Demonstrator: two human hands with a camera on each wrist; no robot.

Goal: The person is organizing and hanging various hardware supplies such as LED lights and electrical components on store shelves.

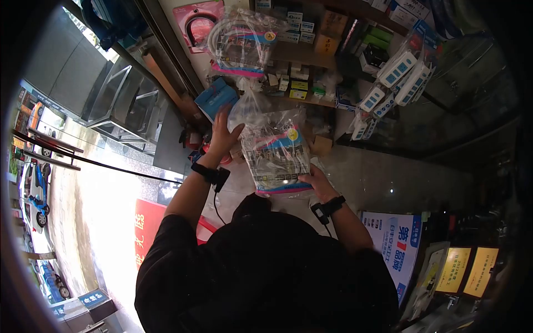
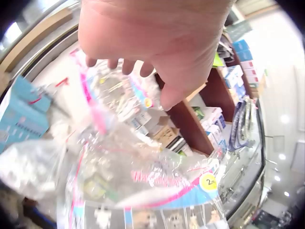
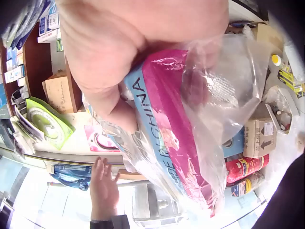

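Observation:
A clear plastic pack of power strips [image 1: 276, 152] with a pink and blue printed edge is held up before a shop shelf. My right hand [image 1: 317, 182] grips its lower edge; in the right wrist view the fingers [image 3: 119, 57] curl round the pink and blue edge [image 3: 176, 129]. My left hand [image 1: 223, 136] is raised beside the pack's upper left, fingers straight, at a crumpled clear bag [image 1: 250, 108]. From the left wrist, the open palm [image 2: 157, 43] hovers above the clear pack [image 2: 143, 191]. Whether it touches the plastic is unclear.
Another bagged strip set [image 1: 241, 41] hangs above. A blue box [image 1: 215, 97] sits left of my left hand. White power strips [image 1: 397, 77] hang at right beside shelves of small boxes [image 1: 300, 77]. A cardboard box [image 3: 259, 138] and red cans [image 3: 245, 167] stand below.

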